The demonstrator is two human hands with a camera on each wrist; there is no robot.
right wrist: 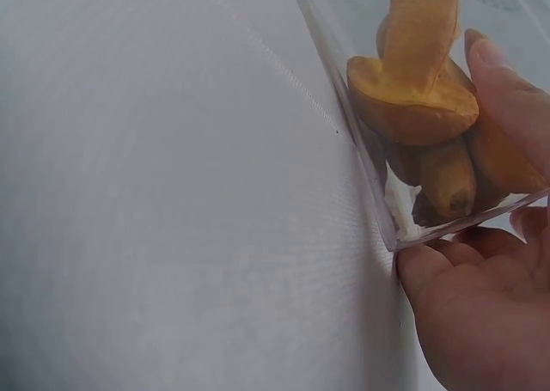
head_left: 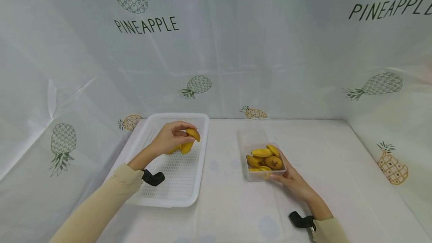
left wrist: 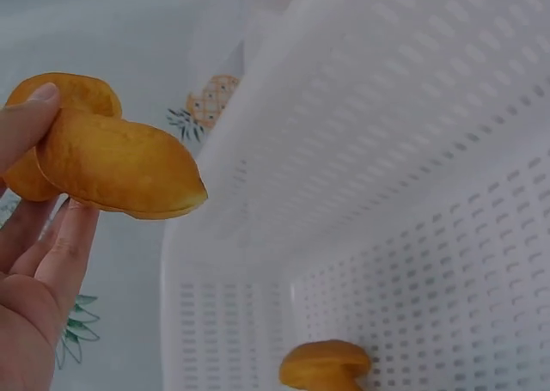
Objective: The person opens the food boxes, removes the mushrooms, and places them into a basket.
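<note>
My left hand [head_left: 172, 137] pinches a yellow mushroom [left wrist: 120, 163] between thumb and fingers, over the far part of a white perforated basket [head_left: 179, 202]. In the left wrist view, another yellow mushroom [left wrist: 326, 365] lies inside the basket. To the right stands a clear plastic box [head_left: 260, 176] holding several yellow mushrooms [head_left: 262, 153], piled on one another. My right hand [head_left: 293, 181] grips this box at its near right side. Seen from the right wrist, the thumb lies along the box's wall and the other fingers curl below its edge.
A clear lid [head_left: 253, 132] stands open behind the box. White cloth printed with pineapples [head_left: 199, 84] hangs behind and beside the white table [head_left: 229, 198]. The basket's raised rim lies between the left forearm and the box.
</note>
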